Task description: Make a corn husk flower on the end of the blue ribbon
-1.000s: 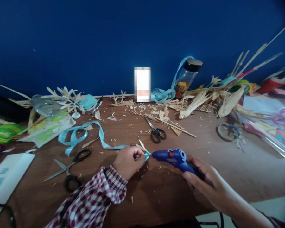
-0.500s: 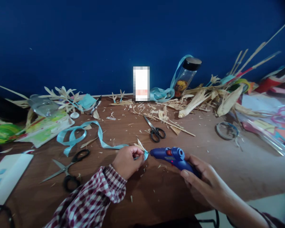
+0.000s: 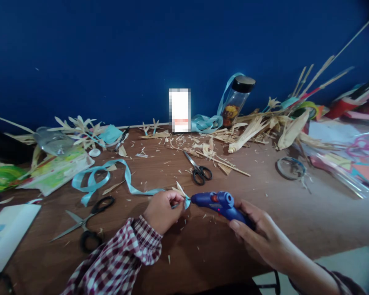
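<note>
The left hand (image 3: 162, 209) has thumb and fingers pinched together on a light-blue ribbon (image 3: 128, 177) and a pale pointed husk piece (image 3: 181, 189), both held right at the nozzle end of the blue glue gun (image 3: 213, 200); nozzle contact cannot be told. The right hand (image 3: 261, 229) is wrapped around the gun's handle, fingers closed on it, fingertips partly hidden. Relative to the glue gun: small scissors (image 3: 198, 167) lie just beyond, larger scissors (image 3: 84, 223) with blades parted well to the left, tilted jar (image 3: 235, 104) farther beyond, near the wall (image 3: 184, 45).
</note>
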Action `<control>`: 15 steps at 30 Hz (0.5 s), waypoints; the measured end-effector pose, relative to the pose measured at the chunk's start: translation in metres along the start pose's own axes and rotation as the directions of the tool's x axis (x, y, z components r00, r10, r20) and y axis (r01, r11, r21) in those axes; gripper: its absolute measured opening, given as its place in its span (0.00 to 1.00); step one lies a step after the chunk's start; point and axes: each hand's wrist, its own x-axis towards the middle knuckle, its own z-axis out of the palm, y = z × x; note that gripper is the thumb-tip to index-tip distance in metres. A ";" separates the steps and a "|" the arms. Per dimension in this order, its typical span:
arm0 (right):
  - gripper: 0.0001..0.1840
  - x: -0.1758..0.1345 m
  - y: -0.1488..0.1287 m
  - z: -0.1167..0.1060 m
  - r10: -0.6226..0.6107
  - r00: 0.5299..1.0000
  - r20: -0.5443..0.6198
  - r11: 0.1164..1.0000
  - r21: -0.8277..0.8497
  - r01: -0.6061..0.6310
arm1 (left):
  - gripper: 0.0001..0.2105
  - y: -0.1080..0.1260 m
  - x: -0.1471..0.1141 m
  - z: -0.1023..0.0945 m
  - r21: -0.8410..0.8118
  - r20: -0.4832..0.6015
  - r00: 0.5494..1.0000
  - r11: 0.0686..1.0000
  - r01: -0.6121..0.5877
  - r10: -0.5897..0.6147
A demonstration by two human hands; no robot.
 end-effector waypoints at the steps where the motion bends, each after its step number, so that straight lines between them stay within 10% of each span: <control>1: 0.15 0.002 0.002 0.001 0.002 1.000 0.015 1.000 -0.017 -0.001 | 0.08 0.000 0.000 0.000 0.000 0.005 1.000 1.000 0.003 -0.003; 9: 0.18 -0.018 0.008 -0.019 0.021 0.981 -0.193 1.000 -0.005 -0.022 | 0.08 0.000 -0.001 -0.001 0.023 0.017 1.000 0.999 0.026 -0.026; 15: 0.20 -0.021 0.033 -0.071 -0.122 0.828 -0.547 0.980 -0.200 0.012 | 0.09 -0.001 0.000 -0.002 0.070 0.027 1.000 0.998 -0.002 0.000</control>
